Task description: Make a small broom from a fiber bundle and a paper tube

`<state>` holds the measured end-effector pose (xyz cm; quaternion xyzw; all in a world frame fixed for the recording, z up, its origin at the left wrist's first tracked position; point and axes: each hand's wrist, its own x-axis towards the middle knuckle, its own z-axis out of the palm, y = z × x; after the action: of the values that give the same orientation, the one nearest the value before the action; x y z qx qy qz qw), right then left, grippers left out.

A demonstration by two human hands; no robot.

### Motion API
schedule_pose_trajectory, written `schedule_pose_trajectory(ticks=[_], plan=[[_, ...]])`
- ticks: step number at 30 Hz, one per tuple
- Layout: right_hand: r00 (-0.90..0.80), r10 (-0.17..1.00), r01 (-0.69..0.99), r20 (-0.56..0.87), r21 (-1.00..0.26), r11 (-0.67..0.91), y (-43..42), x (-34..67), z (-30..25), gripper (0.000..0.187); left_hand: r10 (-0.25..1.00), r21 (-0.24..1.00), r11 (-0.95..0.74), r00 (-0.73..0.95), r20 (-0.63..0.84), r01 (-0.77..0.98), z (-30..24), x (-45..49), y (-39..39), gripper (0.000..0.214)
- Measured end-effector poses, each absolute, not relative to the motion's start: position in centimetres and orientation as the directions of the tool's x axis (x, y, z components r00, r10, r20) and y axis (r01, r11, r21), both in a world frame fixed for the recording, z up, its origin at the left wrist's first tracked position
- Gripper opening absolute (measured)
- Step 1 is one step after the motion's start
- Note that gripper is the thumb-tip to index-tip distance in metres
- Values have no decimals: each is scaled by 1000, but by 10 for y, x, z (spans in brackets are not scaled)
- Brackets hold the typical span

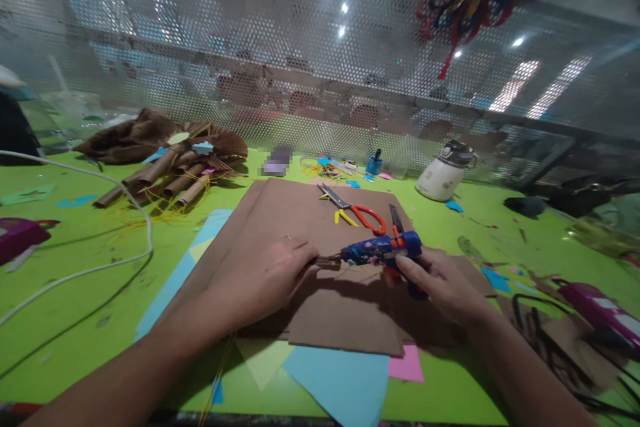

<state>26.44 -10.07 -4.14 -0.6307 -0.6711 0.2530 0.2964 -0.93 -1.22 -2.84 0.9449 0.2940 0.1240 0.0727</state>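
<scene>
My right hand is wrapped round a blue glue gun, whose nozzle points left. My left hand pinches a small brown strip by one end, and the nozzle is at the strip's other end. Both hands are above sheets of brown cardboard. Beyond them on the cardboard lie scissors with red handles and a dark-bladed cutter, partly hidden behind the glue gun. A small yellow-handled tool touches the scissors.
Rolled brown paper tubes tied with yellow string lie at the back left. A white kettle stands at the back right. A white cable loops across the left side. Blue paper sticks out below the cardboard. A purple box-like object lies right.
</scene>
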Motion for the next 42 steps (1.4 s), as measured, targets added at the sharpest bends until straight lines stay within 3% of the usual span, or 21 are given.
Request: schedule_pose_trajectory(ticks=[17,24,29,35,42], plan=[[-37,995,713,88,-695,88,-102,265,-37,47,591,213,-803,792,153,557,-26,-11,-11,26],[-55,996,718,75,-690,92,-103,270,-27,47,574,180,-819,791,211,546,-30,-13,-8,27],[84,979,696,187,-714,77,-98,282,-35,46,561,170,-828,794,232,535,-32,-14,-7,29],[243,908,834,342,-552,-15,-78,289,-49,37,542,215,-835,826,158,507,-35,-12,-9,35],[222,900,962,374,-235,-140,-50,314,-62,31,498,198,-861,854,147,468,-32,-12,-10,38]])
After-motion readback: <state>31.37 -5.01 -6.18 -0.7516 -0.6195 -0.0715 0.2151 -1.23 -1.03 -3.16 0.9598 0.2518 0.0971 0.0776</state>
